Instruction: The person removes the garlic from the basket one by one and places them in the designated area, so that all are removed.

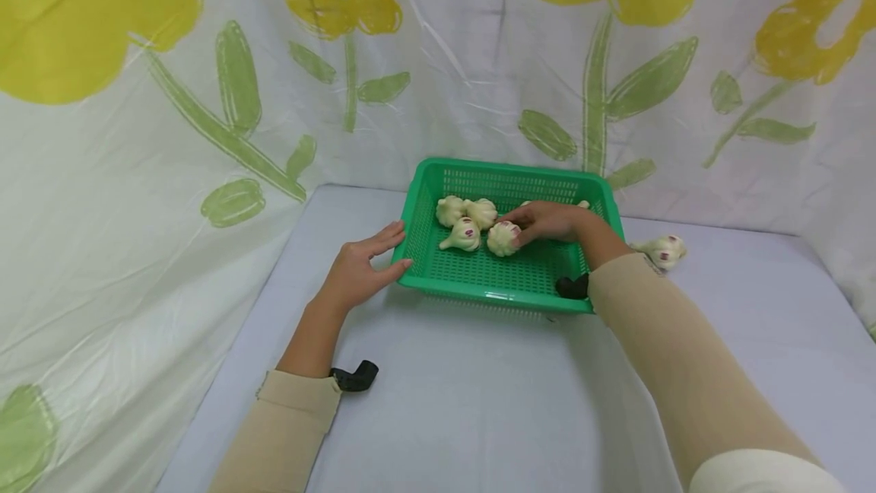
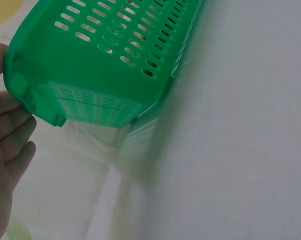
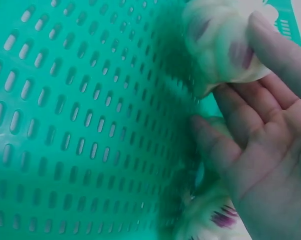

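A green plastic basket (image 1: 493,297) with slotted walls sits on the table. Inside it, my right hand (image 1: 550,221) holds a white garlic bulb (image 1: 505,240) with purple marks; in the right wrist view the thumb lies on one side of this bulb (image 3: 225,42) and the fingers on the other. Left of that hand are other garlic bulbs (image 1: 465,235) in a cluster, and parts of more show behind it. My left hand (image 1: 359,268) rests at the basket's left rim, fingers fairly straight; the left wrist view shows its fingers (image 2: 15,127) against the rim.
Another garlic bulb (image 1: 667,252) lies on the white table (image 1: 438,402) to the right of the basket, beside my right sleeve. A white curtain (image 1: 465,82) with yellow flowers hangs behind the table and along its left side. Black wrist-camera mounts (image 1: 356,377) stick out from the sleeves.
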Available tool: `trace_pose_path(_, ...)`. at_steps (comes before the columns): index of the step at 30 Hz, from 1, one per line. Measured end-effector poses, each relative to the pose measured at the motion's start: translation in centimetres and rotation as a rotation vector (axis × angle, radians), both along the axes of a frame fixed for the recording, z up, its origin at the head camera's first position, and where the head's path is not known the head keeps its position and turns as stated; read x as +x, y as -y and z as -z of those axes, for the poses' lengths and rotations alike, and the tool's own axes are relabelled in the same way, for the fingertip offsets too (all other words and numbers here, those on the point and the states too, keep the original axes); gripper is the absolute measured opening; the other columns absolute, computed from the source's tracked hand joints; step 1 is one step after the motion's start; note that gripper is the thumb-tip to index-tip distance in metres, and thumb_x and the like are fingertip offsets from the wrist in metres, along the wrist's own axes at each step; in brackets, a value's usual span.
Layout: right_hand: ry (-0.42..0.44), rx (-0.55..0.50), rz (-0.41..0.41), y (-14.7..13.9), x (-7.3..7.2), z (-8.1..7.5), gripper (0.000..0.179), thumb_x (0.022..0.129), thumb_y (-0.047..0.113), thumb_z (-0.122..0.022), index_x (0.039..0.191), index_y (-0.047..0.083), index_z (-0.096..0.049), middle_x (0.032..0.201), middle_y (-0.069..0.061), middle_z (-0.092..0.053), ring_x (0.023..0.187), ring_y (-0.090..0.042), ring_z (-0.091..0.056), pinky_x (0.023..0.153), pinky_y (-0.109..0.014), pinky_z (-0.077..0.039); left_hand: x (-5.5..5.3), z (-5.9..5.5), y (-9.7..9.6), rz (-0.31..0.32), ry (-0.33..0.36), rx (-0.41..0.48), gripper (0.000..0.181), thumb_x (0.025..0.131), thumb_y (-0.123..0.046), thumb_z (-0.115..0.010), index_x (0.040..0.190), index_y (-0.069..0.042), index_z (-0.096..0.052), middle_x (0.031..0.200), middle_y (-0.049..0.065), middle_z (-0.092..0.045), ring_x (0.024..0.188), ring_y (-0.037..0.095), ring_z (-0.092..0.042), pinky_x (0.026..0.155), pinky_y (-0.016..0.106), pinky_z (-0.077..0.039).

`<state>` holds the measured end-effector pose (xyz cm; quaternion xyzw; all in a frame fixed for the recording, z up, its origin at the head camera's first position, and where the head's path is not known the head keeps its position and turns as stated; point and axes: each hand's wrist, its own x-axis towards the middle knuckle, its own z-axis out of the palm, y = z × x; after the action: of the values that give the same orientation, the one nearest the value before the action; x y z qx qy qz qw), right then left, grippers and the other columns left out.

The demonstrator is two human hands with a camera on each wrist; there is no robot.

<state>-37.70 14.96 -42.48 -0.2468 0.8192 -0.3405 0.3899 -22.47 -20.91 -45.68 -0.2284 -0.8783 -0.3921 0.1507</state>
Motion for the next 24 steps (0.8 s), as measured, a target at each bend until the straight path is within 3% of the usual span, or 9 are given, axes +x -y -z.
trace_pose_path(9,0.099,-0.1,0.033,-0.6,0.3,-0.9,0.065,0.091,0.02,-0.071,0.15,0.011,-0.043,0.154,-0.009,-0.041,0.146,-0.028,-0.031,0.118,-0.047,-0.028,0.0,0.0,-0.2,0.007,0.02,-0.012,0.054,0.088,-0.025,-0.076,0.135,-0.005,-0.06,0.144,0.005,-0.053,0.133,0.021,-0.052,0.104,0.042,-0.047)
trace_pose_path(15,0.08,-0.187,0.048,-1.0,0.4,-2.2,0.066,0.095,0.018,-0.066,0.153,0.009,-0.035,0.149,-0.009,-0.048,0.135,-0.019,-0.046,0.112,-0.041,-0.038,0.0,0.0,-0.3,-0.002,0.027,-0.013,0.054,0.088,-0.026,-0.076,0.135,-0.006,-0.06,0.144,0.004,-0.054,0.133,0.02,-0.052,0.105,0.041,-0.046)
trace_pose_path(20,0.092,-0.259,0.091,-1.6,0.5,-3.1,0.063,0.097,0.013,-0.062,0.153,0.007,-0.035,0.137,-0.001,-0.057,0.122,-0.011,-0.054,0.107,-0.047,-0.041,0.0,-0.1,-0.1,0.001,0.022,-0.018,0.054,0.088,-0.027,-0.075,0.135,-0.006,-0.06,0.144,0.005,-0.054,0.133,0.02,-0.052,0.105,0.042,-0.047)
trace_pose_path(24,0.089,-0.321,0.089,-2.3,0.5,-3.8,0.059,0.098,0.01,-0.059,0.152,0.005,-0.035,0.13,0.002,-0.061,0.119,-0.01,-0.057,0.107,-0.044,-0.041,0.1,-0.2,0.1,-0.007,0.021,-0.018,0.054,0.088,-0.027,-0.076,0.135,-0.006,-0.06,0.144,0.004,-0.054,0.133,0.02,-0.052,0.105,0.041,-0.047)
